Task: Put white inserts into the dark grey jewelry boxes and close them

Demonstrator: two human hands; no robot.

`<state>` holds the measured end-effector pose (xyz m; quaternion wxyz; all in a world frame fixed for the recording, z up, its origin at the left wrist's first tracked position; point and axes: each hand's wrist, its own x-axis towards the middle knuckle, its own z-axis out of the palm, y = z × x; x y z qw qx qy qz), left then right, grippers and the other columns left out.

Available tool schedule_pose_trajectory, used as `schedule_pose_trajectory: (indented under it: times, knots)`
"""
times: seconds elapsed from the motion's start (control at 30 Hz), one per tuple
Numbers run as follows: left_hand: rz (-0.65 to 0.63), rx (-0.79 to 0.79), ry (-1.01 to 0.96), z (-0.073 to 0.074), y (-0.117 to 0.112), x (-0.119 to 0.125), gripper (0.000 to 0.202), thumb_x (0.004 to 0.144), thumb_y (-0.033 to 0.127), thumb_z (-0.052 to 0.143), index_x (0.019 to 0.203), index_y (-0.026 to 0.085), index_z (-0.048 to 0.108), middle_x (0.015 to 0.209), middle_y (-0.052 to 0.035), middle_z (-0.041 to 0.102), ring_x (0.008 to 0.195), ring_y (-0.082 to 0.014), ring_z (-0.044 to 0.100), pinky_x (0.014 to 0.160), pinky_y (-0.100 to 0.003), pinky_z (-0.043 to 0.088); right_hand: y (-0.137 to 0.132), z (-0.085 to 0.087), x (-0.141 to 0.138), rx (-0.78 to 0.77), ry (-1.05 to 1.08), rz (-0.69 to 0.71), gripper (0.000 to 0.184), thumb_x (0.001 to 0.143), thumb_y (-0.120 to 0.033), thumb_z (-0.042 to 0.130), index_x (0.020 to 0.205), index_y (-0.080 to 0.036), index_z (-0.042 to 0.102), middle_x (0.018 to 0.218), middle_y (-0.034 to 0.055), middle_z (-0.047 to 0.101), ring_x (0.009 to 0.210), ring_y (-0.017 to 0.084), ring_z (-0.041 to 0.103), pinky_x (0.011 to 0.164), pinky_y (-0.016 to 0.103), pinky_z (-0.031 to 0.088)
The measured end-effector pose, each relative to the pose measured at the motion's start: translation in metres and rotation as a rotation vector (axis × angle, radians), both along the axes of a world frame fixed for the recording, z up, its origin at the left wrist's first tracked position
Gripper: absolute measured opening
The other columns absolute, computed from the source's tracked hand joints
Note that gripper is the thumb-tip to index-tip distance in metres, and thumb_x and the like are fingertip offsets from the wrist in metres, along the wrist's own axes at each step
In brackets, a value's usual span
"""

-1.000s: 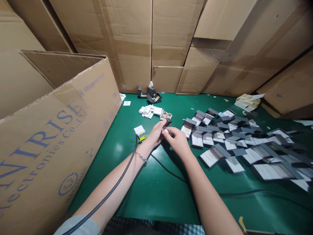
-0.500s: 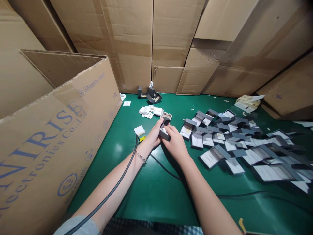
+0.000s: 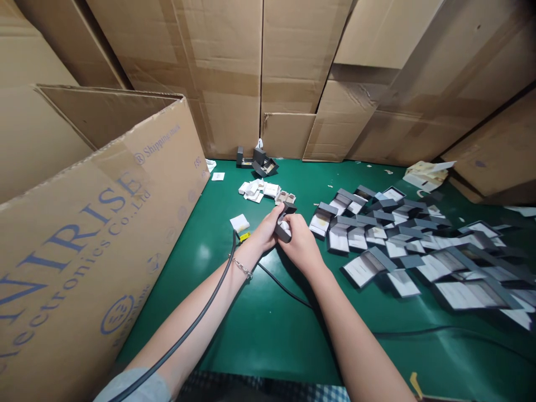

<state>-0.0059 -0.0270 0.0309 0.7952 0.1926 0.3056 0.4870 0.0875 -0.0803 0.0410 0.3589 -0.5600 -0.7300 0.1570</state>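
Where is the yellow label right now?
In the head view, the yellow label is slightly left of centre, just below a flat white piece and to the left of the left hand.

Big carton (image 3: 138, 223) at left carries blue print: "NVIRISE", with "lectronics Co.,Ltd" beneath, both lines running off the view's left edge. Same panel shows "® Shipping mark" higher up, "FSC" toward the far edge, and a ringed emblem low down beside a partly legible word. Yellow tag (image 3: 244, 237) near the black cable (image 3: 213, 296): marks too small to read.
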Motion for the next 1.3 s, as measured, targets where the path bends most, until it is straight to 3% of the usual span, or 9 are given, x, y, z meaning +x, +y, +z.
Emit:
schedule_pose_trajectory:
  times: [0.3,0.6,0.83,0.97,1.1,1.3]
  knots:
    - [-0.056,0.026,0.012,-0.005,0.0,-0.002,0.029,0.074,0.04,0.065,0.082,0.012,0.063,0.071,-0.0027,0.066,0.062,-0.0112,0.059,0.07,-0.024,0.047,0.0,-0.001,0.0,0.036,0.0,0.032,0.01,0.076,-0.017,0.048,0.085,-0.02,0.046,0.092,0.0059,0.052,0.084,0.019,0.051,0.069,0.03,0.042]
    - [-0.033,0.0,-0.069,0.002,0.0,-0.003,0.032,0.081,0.04,0.057,0.091,0.011,0.064,0.081,-0.0087,0.068,0.083,-0.0182,0.064,0.083,-0.03,0.048,0.001,-0.004,0.0,0.041,0.079,0.0,0.022,0.077,-0.015,0.05,0.098,-0.02,0.056,0.1,0.0067,0.06,0.095,0.022,0.054,0.082,0.036,0.044]
    - [-0.046,0.017,-0.042,-0.005,0.002,-0.002,0.032,0.08,0.042,0.059,0.088,0.011,0.063,0.076,-0.0053,0.065,0.071,-0.0136,0.061,0.075,-0.026,0.048,0.004,-0.009,0.004,0.082,0.07,-0.004,0.032,0.074,-0.01,0.045,0.103,-0.02,0.055,0.106,0.0075,0.06,0.102,0.022,0.053,0.088,0.038,0.043]
    - [-0.123,0.065,-0.014,-0.009,0.0,-0.003,0.028,0.072,0.039,0.068,0.085,0.014,0.062,0.073,-0.001,0.063,0.064,-0.0102,0.058,0.065,-0.023,0.045,0.009,-0.013,0.009,0.165,0.104,-0.139,0.035,0.073,-0.011,0.044,0.106,-0.019,0.053,0.109,0.0099,0.058,0.104,0.023,0.05,0.092,0.041,0.04]
    - [-0.239,0.109,0.025,-0.006,-0.004,-0.003,0.031,0.068,0.034,0.073,0.089,0.014,0.064,0.077,-0.0021,0.064,0.065,-0.0099,0.058,0.064,-0.022,0.044,0.012,-0.014,0.012,0.109,0.164,-0.247,0.03,0.077,-0.018,0.046,0.107,-0.018,0.052,0.105,0.0106,0.059,0.1,0.024,0.052,0.089,0.042,0.041]
    - [-0.136,0.112,0.012,-0.001,-0.006,-0.003,0.022,0.075,0.031,0.068,0.085,0.012,0.064,0.076,-0.002,0.063,0.068,-0.0084,0.057,0.066,-0.02,0.045,0.011,-0.014,0.009,0.123,0.097,-0.15,0.041,0.078,-0.03,0.054,0.116,-0.017,0.05,0.116,0.0129,0.055,0.111,0.026,0.048,0.096,0.045,0.038]
